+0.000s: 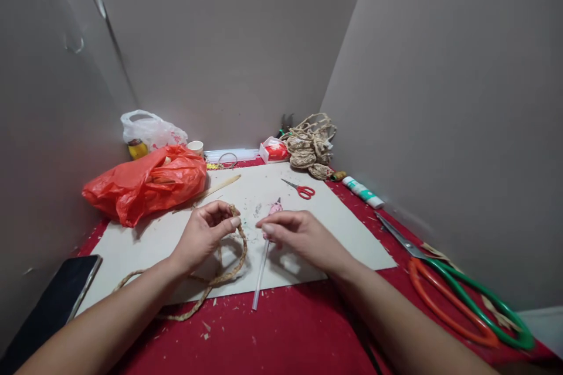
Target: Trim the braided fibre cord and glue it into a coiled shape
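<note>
A smartphone [51, 304] lies along the bench [281, 334]'s left edge, apparently kept off the working space. The left hand [201, 233] pinches a braided cord [243, 252] near its end, presumably for control, its slack looping across a pale board [352, 240] toward the near edge. The right hand [303, 233] curls, thumb and forefinger close, over a pink-wrapped, clear-shafted tool [261, 278]; whether it grips it cannot be told. Red-handled scissors [305, 191] sit beyond, seemingly within reach; large shears [416, 250] occupy the right edge.
</note>
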`<control>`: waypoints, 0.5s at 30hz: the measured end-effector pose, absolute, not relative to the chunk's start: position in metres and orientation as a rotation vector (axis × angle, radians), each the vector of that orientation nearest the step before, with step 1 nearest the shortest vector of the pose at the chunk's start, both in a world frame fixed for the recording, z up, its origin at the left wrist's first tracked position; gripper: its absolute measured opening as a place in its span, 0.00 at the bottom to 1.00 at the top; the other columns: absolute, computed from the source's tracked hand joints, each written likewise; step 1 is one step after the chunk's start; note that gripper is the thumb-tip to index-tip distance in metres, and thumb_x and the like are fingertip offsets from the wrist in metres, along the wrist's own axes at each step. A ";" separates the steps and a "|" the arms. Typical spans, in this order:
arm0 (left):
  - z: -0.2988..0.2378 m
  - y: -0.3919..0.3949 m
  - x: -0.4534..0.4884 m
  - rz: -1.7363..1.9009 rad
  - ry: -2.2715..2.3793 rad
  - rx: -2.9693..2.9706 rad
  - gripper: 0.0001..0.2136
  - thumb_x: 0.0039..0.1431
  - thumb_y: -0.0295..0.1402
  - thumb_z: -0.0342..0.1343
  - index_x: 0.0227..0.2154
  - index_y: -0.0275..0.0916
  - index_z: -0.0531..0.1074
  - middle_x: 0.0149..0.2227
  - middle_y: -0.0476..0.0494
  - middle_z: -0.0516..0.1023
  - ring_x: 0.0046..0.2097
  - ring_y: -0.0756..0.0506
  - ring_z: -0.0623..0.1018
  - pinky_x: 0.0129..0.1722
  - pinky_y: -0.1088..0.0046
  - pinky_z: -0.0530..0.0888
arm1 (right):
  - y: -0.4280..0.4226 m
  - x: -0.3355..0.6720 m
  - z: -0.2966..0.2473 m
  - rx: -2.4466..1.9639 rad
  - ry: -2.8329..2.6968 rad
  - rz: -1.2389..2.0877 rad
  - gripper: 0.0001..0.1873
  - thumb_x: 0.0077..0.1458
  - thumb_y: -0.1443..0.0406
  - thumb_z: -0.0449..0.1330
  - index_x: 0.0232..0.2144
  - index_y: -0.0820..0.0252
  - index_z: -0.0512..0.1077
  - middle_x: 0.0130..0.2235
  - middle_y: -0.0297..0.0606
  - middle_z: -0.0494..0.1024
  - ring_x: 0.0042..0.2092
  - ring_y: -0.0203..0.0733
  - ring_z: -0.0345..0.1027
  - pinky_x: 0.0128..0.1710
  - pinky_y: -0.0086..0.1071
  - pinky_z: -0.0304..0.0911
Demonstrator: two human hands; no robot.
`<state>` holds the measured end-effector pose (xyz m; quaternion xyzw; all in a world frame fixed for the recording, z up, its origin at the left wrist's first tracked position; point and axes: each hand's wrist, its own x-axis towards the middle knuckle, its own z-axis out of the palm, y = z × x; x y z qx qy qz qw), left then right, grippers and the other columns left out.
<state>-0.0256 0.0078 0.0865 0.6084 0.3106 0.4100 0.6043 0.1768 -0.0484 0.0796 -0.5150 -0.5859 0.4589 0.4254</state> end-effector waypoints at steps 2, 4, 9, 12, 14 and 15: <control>0.090 0.004 -0.026 0.941 0.694 1.444 0.08 0.49 0.32 0.65 0.29 0.35 0.72 0.28 0.49 0.73 0.31 0.53 0.71 0.33 0.77 0.68 | -0.047 0.162 0.080 -1.175 -1.476 1.316 0.22 0.48 0.49 0.63 0.31 0.64 0.76 0.26 0.33 0.72 0.25 0.32 0.60 0.26 0.28 0.56; 0.092 0.001 -0.025 0.936 0.681 1.468 0.08 0.49 0.32 0.65 0.29 0.35 0.72 0.29 0.49 0.73 0.31 0.53 0.70 0.32 0.78 0.68 | -0.046 0.153 0.079 -1.087 -1.494 1.430 0.21 0.48 0.49 0.63 0.26 0.64 0.75 0.22 0.30 0.68 0.24 0.30 0.56 0.24 0.26 0.52; 0.091 0.000 -0.025 0.913 0.675 1.526 0.08 0.51 0.33 0.64 0.30 0.35 0.72 0.29 0.49 0.73 0.30 0.52 0.70 0.31 0.77 0.68 | -0.045 0.149 0.071 -1.027 -1.488 1.448 0.20 0.48 0.52 0.64 0.22 0.64 0.72 0.20 0.27 0.63 0.23 0.29 0.52 0.23 0.26 0.47; 0.089 -0.002 -0.024 0.915 0.697 1.553 0.08 0.51 0.33 0.63 0.30 0.36 0.72 0.29 0.48 0.73 0.31 0.52 0.70 0.32 0.77 0.69 | -0.047 0.149 0.067 -1.050 -1.517 1.403 0.20 0.51 0.53 0.62 0.21 0.64 0.70 0.20 0.27 0.61 0.24 0.29 0.51 0.24 0.26 0.47; 0.089 -0.004 -0.024 0.922 0.730 1.567 0.07 0.51 0.32 0.63 0.30 0.36 0.72 0.29 0.48 0.73 0.31 0.51 0.70 0.33 0.77 0.69 | -0.050 0.149 0.066 -1.055 -1.538 1.370 0.19 0.54 0.54 0.60 0.22 0.64 0.70 0.20 0.27 0.60 0.24 0.30 0.50 0.24 0.27 0.47; 0.089 -0.005 -0.023 0.923 0.743 1.573 0.07 0.51 0.32 0.63 0.30 0.36 0.72 0.30 0.48 0.73 0.32 0.51 0.71 0.33 0.77 0.69 | -0.051 0.149 0.066 -1.055 -1.550 1.345 0.18 0.54 0.55 0.59 0.22 0.63 0.70 0.21 0.28 0.61 0.25 0.30 0.50 0.24 0.27 0.47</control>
